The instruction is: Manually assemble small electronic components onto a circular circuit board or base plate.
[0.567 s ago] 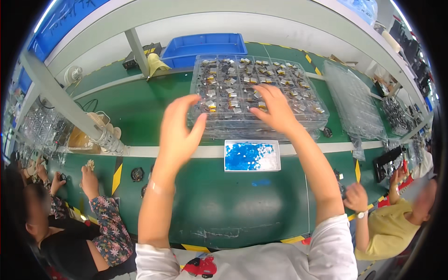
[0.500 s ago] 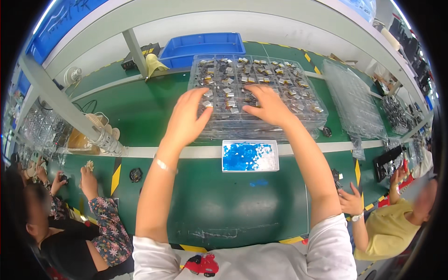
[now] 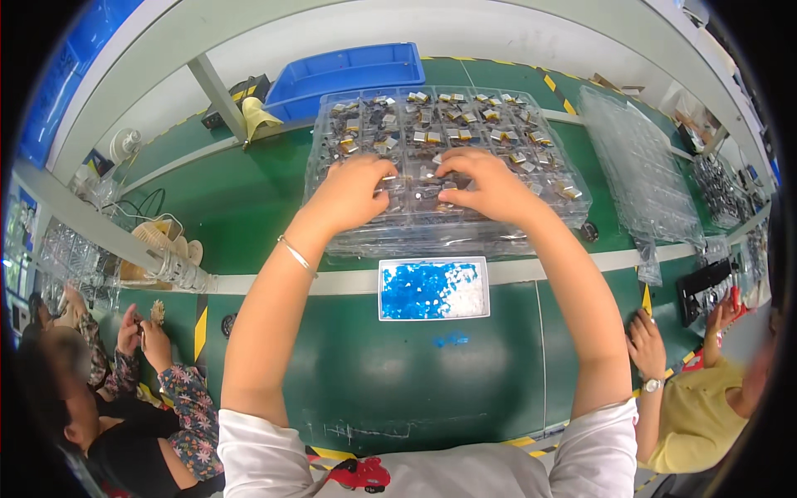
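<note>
A stack of clear plastic compartment trays (image 3: pixel 531 217) sits on the green bench, its cells holding several small metallic parts (image 3: pixel 490 114). My left hand (image 3: pixel 353 192) and my right hand (image 3: pixel 486 183) both rest on the near middle cells of the top tray, fingers curled down into them. Whether either hand pinches a part is hidden by the fingers. Just in front of the trays lies a shallow white box (image 3: pixel 390 311) of small blue and white pieces (image 3: pixel 427 290).
A blue bin (image 3: pixel 349 70) stands behind the trays. More empty clear trays (image 3: pixel 639 166) are stacked at the right. A person in floral sleeves (image 3: pixel 178 390) works at the left, another in yellow (image 3: pixel 706 407) at the right. A grey frame post (image 3: pixel 216 91) rises at back left.
Both hands have dropped from open, raised positions down onto the tray and drawn together at its near middle cells. The view has shifted closer to the trays.
</note>
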### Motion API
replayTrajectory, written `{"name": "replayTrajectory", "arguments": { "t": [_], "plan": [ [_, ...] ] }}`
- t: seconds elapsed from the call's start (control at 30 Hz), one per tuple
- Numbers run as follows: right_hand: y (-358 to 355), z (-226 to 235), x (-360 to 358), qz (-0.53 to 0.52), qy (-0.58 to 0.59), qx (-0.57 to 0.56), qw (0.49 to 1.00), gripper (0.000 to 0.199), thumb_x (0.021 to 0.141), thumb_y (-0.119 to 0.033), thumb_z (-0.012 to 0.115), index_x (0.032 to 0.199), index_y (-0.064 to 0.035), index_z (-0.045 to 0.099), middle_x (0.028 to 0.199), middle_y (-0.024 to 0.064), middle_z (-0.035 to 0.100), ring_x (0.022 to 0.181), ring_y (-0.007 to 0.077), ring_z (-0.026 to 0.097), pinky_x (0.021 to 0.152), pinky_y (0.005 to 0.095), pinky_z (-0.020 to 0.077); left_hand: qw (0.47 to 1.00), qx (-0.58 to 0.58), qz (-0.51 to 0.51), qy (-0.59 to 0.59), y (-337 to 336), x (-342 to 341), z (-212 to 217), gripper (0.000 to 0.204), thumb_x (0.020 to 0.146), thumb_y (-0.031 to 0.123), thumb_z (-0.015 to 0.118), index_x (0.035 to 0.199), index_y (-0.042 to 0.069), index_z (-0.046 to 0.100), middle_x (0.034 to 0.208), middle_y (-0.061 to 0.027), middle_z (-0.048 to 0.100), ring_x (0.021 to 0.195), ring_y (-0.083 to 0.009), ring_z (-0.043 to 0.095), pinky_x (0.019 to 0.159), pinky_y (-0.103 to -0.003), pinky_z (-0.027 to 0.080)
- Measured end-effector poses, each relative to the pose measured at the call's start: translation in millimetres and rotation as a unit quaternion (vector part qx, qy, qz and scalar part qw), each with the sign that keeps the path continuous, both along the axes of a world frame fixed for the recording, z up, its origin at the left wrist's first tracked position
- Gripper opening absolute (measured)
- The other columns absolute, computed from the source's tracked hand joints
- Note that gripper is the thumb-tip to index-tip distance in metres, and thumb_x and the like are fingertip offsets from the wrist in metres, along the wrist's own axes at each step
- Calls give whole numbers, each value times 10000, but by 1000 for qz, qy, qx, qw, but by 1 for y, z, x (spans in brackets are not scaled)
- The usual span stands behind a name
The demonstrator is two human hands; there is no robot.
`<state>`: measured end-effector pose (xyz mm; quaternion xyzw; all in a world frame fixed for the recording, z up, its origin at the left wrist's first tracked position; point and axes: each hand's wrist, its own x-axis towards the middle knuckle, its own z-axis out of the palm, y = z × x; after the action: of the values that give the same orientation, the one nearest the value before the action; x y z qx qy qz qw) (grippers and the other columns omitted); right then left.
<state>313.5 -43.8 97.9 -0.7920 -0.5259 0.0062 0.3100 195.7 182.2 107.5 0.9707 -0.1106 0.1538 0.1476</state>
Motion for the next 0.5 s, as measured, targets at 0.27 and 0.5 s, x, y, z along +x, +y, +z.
{"name": "replayTrajectory", "arguments": {
  "t": [0.27, 0.5],
  "plan": [
    [0, 20, -14, -87, 41, -108, 989, 620, 650, -441, 781, 1142, -116, 592, 1223, 143, 556, 1169, 322, 490, 976, 405, 387, 999, -34, 8, -37, -1, -2, 9, 184, 677, 2, 574, 858, 36, 572, 815, -138, 597, 833, -327, 579, 737, -395, 461],
    [8, 17, 1, -63, 69, -158, 983, 659, 657, -497, 756, 1159, -98, 604, 1224, 179, 544, 1197, 320, 469, 985, 401, 378, 956, -248, 103, -116, 4, -2, -1, 143, 673, 16, 564, 815, 11, 576, 857, -166, 618, 779, -328, 611, 686, -353, 479]
  ]
}}
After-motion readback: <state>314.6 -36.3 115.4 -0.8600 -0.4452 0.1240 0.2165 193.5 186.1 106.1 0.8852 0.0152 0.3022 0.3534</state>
